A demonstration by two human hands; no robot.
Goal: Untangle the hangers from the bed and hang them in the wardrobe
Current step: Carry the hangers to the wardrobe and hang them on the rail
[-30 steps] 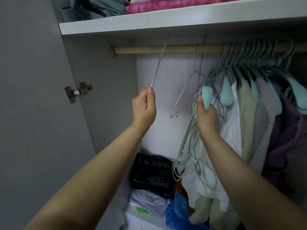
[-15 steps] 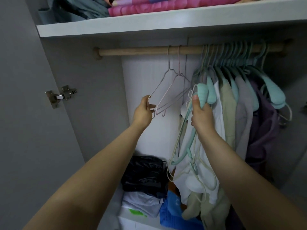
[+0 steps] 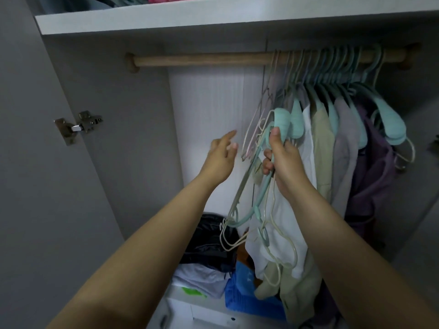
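Observation:
A wooden rail (image 3: 202, 60) spans the open wardrobe under a white shelf (image 3: 213, 17). My right hand (image 3: 282, 160) grips a bundle of tangled hangers (image 3: 259, 210), teal and cream, which dangles below my fist. Thin wire hangers (image 3: 257, 124) hang from the rail just left of the bundle. My left hand (image 3: 222, 154) is beside them with fingers spread, holding nothing. Several teal hangers with shirts (image 3: 337, 129) fill the rail's right half.
The wardrobe door (image 3: 35, 186) stands open on the left, with a metal hinge (image 3: 79, 125). At the bottom lie a black bag (image 3: 213, 241), folded clothes (image 3: 202, 279) and a blue item (image 3: 244, 293). Bedding lies on the top shelf.
My left hand has let go of the wire hanger, which now hangs on the rail and has slid right against the others. My right hand still grips the bundle.

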